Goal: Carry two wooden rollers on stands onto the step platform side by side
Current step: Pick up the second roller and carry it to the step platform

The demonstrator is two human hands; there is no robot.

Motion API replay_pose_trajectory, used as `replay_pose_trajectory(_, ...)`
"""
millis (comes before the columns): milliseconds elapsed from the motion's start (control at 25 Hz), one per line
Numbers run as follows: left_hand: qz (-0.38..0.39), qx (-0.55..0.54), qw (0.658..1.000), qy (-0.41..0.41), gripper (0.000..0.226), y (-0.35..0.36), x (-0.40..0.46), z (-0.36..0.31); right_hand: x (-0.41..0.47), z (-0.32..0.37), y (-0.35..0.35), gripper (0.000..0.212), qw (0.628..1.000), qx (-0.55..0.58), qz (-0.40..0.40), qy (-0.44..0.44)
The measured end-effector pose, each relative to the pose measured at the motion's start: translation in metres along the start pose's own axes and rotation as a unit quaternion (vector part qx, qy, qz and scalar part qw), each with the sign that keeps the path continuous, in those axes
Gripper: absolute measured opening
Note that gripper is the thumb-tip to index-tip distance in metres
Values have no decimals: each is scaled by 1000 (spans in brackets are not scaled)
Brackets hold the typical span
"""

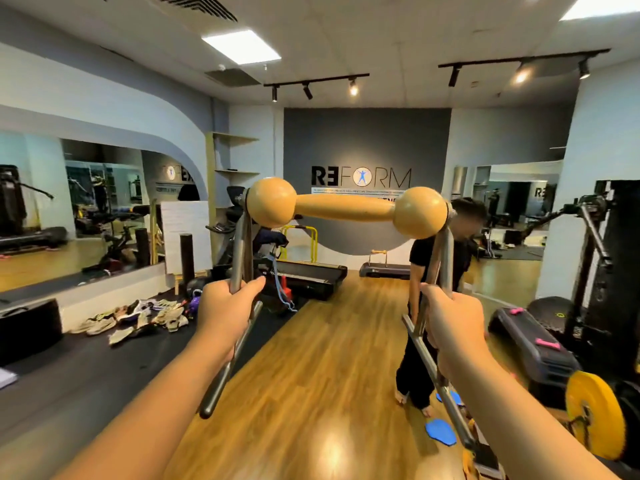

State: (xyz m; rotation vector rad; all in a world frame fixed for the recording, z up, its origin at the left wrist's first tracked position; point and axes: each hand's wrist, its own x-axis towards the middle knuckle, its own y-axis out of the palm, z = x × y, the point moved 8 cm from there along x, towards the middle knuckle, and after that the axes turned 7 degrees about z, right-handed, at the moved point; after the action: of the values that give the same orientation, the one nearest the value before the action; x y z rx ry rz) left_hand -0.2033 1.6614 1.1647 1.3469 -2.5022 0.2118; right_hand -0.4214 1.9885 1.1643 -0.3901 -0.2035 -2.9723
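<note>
I hold a wooden roller (346, 206), shaped like a dumbbell with two round ends, raised at chest height on its steel stand (239, 251). My left hand (227, 306) grips the stand's left leg. My right hand (450, 317) grips its right leg. Far down the room, by the grey wall, a step platform (384, 270) lies on the floor with a second small wooden roller (378, 252) standing on it.
A person in black (433, 306) stands on the wooden floor (329, 358) just right of centre. A treadmill (311, 275) and scattered shoes (138, 318) lie left. Another step platform (533, 337), a yellow weight plate (595, 414) and a rack are right. Blue pads (441, 431) lie on the floor.
</note>
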Motion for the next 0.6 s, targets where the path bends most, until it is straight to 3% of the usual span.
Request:
replay_pose_trajectory(240, -36, -24, 999, -6, 38, 14, 118, 31, 111, -26, 95, 37, 998, 12, 60, -2)
replay_pose_trajectory(520, 3, -46, 999, 13, 40, 25, 287, 70, 221, -71, 219, 29, 998, 32, 54, 19)
replay_pose_trajectory(600, 23, -60, 998, 18, 42, 35, 345, 82, 257, -74, 254, 40, 999, 33, 39, 11)
